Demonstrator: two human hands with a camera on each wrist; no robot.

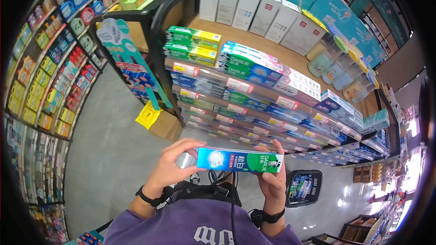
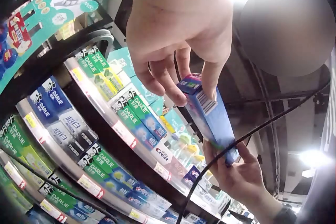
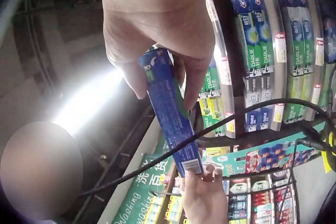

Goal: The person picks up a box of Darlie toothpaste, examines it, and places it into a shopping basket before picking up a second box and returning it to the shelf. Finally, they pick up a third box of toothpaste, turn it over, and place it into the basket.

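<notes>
A blue and green Darlie toothpaste box (image 1: 238, 160) is held level between both hands in front of the purple shirt. My left hand (image 1: 173, 164) pinches its blue end between thumb and fingers. At the green end, my right hand (image 1: 272, 179) grips it with the thumb on the near side. In the left wrist view, the left hand (image 2: 178, 40) holds the end of the box (image 2: 212, 121) near the barcode. The right wrist view has the right hand (image 3: 157, 40) on the opposite end and the box's blue printed back (image 3: 172, 111) showing.
Ahead stands a tiered shelf (image 1: 236, 81) packed with toothpaste boxes, with white cartons (image 1: 252, 9) on top. A black basket (image 1: 304, 188) holding packages sits on the floor at right. A cardboard box (image 1: 165, 126) is at the shelf's left foot. A black cable (image 3: 247, 111) crosses the wrist views.
</notes>
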